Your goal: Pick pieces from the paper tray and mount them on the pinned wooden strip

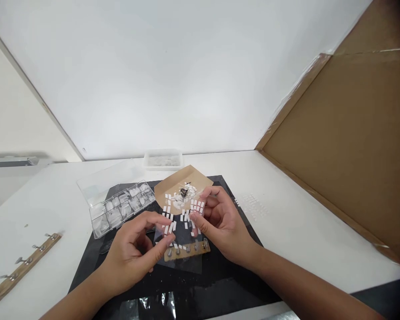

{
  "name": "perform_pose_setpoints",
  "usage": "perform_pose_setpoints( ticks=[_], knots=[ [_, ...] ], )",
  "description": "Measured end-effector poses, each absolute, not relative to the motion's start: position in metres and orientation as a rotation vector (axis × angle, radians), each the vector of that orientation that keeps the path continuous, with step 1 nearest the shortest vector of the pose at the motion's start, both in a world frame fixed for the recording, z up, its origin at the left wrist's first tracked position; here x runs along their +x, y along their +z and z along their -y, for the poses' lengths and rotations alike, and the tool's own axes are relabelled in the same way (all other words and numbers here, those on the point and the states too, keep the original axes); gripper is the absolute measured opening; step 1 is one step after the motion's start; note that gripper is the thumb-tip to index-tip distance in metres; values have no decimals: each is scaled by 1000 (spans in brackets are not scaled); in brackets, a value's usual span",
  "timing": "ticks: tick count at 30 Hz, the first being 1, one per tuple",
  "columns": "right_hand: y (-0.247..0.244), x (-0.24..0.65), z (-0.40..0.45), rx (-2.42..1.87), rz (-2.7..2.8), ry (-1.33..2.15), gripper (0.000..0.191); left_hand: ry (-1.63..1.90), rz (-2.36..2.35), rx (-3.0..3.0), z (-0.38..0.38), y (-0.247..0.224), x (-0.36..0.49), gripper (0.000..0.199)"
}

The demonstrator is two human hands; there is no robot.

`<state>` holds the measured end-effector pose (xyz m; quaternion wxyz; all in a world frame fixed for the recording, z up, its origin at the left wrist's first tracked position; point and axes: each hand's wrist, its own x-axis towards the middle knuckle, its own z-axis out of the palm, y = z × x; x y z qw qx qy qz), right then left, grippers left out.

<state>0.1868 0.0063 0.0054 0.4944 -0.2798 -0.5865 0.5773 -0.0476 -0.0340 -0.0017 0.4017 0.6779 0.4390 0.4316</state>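
The right hand [228, 226] pinches a clear plastic sheet with white rectangular tabs [197, 205]; the left hand's [128, 251] parted fingers (contact unclear) reach its left side.

Clear sheet [179, 232], white tabs [197, 205], seemingly above black mat [226, 280]

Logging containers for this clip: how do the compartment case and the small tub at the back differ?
The compartment case is split into sections; the small tub shows no dividers. The case is larger and clear, with its lid folded back, while the tub is cloudy white. The case sits angled, partly on the black mat; the tub stands near the back wall. Both hold pale contents.
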Motion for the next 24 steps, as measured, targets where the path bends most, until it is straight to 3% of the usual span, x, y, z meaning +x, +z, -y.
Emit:
perform_pose_setpoints(
  ticks=[17, 24],
  knots=[
    [7, 181, 1, -592, 1389, 1597, 36, 1072, -980, 1921, 30, 2, -47, 10],
    [3, 180, 4, -564, 1447, 1593, 30, 1103, -874, 1925, 29, 9, -43, 15]
  ],
)
